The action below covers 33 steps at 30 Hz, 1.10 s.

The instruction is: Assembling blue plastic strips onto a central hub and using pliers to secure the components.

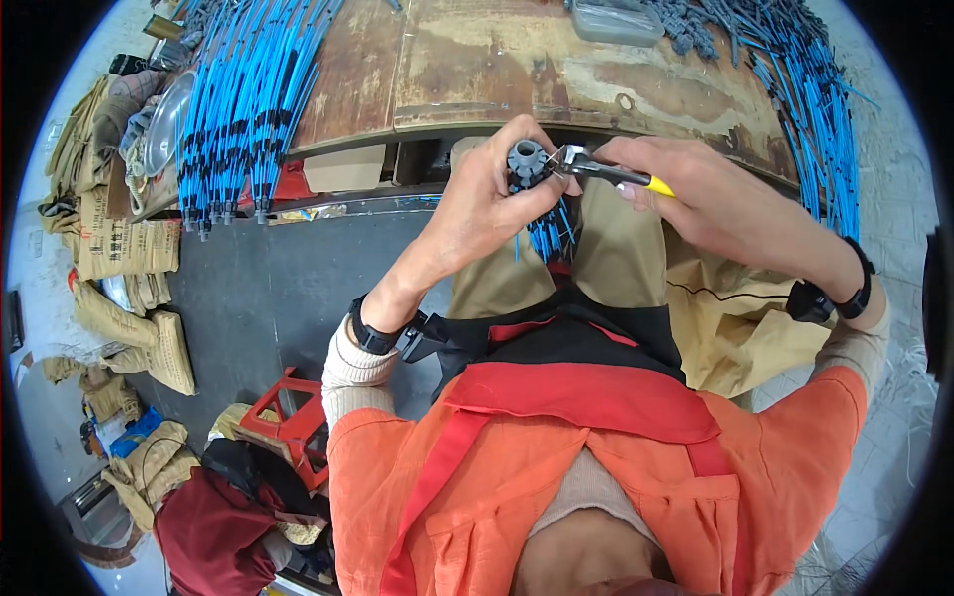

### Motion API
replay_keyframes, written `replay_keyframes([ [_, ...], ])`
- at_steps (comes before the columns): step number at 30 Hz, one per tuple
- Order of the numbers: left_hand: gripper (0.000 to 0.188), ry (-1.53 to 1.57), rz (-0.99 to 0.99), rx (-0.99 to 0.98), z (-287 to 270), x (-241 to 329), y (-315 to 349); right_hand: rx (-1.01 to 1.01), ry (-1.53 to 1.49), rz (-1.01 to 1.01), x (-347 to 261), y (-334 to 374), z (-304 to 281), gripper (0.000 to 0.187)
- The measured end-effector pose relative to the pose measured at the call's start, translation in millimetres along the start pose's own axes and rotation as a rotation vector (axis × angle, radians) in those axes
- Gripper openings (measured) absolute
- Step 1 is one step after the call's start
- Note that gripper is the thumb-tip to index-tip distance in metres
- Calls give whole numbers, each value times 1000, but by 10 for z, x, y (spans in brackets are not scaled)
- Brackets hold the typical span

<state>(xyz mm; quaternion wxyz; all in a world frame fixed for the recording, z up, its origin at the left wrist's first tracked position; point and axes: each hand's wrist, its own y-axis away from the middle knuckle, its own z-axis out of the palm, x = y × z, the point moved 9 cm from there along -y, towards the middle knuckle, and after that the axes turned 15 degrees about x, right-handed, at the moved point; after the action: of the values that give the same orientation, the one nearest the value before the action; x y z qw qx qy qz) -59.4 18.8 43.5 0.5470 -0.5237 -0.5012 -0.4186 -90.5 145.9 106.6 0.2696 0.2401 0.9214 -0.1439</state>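
A worn wooden workbench (497,70) spans the top, its near edge just beyond the hands, with bundles of blue cables (243,99) draped over its left side. Dark floor (268,288) lies open at the lower left. The left hand (482,204) is clamped around a grey fitting (527,159) on blue wires, over the lap. The right hand (711,199) grips yellow-handled pliers (606,174), their tip touching the fitting.

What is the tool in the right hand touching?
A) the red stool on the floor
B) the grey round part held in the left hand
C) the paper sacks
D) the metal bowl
B: the pliers in the right hand have their metal tip against the grey round part gripped by the left hand.
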Motion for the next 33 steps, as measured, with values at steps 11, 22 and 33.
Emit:
replay_keyframes([
  [11, 15, 22, 114, -66, -214, -4, 55, -135, 110, 44, -207, -216, 75, 31],
  [22, 26, 227, 38, 113, -239, -123, -77, 180, 316, -116, -119, -276, -119, 44],
  [33, 35, 246, -37, -25, 18, -255, -179, 14, -9, 261, 457, 27, 105, 47],
])
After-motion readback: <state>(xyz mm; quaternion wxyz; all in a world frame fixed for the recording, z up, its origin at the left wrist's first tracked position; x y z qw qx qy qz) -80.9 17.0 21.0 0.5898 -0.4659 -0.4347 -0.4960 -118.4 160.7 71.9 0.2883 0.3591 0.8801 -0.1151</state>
